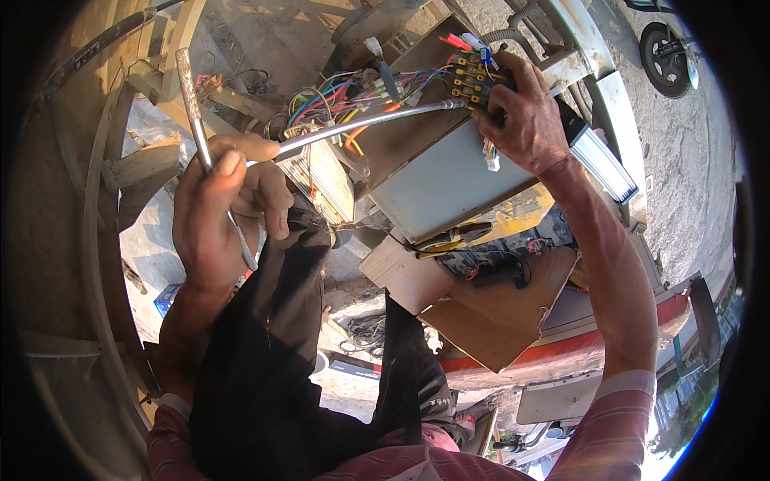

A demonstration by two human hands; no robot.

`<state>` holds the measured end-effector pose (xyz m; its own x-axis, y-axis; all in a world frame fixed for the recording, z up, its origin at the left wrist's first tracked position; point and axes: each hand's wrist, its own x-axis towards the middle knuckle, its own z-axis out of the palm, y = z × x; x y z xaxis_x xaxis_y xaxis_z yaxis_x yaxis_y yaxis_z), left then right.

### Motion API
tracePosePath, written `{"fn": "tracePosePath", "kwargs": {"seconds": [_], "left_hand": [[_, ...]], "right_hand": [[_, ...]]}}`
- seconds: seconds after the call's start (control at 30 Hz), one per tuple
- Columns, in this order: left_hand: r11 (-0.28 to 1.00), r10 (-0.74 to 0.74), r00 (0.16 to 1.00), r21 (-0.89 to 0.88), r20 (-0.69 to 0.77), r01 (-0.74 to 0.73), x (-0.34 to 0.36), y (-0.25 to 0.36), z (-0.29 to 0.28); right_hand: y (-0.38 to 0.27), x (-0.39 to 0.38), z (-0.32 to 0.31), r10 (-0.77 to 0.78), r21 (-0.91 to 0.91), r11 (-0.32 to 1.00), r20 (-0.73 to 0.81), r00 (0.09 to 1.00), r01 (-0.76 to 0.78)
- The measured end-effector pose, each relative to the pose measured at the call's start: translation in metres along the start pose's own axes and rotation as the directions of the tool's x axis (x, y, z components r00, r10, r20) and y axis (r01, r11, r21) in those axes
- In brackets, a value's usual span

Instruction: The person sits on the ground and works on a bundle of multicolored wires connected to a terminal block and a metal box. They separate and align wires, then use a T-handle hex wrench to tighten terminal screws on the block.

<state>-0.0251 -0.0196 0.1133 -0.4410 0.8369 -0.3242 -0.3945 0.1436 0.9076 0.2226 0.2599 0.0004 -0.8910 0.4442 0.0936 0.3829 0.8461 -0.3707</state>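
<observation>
My left hand (228,192) is closed around the crossbar of a T-handle socket wrench (361,124). Its long silver shaft runs rightward, and the socket end meets the lower left edge of a black terminal block (475,80) with brass-coloured contacts. My right hand (525,112) grips that block from its right side. Red, blue and white connectors stick out at the block's top. A bundle of coloured wires (345,96) spreads leftward, partly behind the shaft. Whether the socket is seated on a screw or nut is too small to tell.
Below the block is a grey metal box (441,176), with a finned metal case (321,180) to its left and another silver case (605,164) to its right. Pliers (453,238) and a cardboard piece (497,309) lie nearer me. A white frame bar (581,36) rises at right.
</observation>
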Motion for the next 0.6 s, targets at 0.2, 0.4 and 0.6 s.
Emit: {"fn": "tracePosePath", "kwargs": {"seconds": [0.2,0.4,0.6], "left_hand": [[0.975,-0.135,0.989,-0.188,-0.059,0.122,0.003,-0.002,-0.006],[0.926,-0.211,0.967,-0.288,0.142,0.244,-0.006,0.014,0.004],[0.211,0.205,0.853,0.830,0.480,-0.517,0.003,0.037,0.010]], "right_hand": [[-0.001,0.000,0.000,0.013,-0.002,1.000,0.006,1.000,-0.013],[-0.001,0.001,0.001,0.009,-0.012,1.000,-0.004,1.000,-0.009],[-0.002,0.000,0.000,0.004,-0.029,1.000,-0.003,1.000,-0.004]]}}
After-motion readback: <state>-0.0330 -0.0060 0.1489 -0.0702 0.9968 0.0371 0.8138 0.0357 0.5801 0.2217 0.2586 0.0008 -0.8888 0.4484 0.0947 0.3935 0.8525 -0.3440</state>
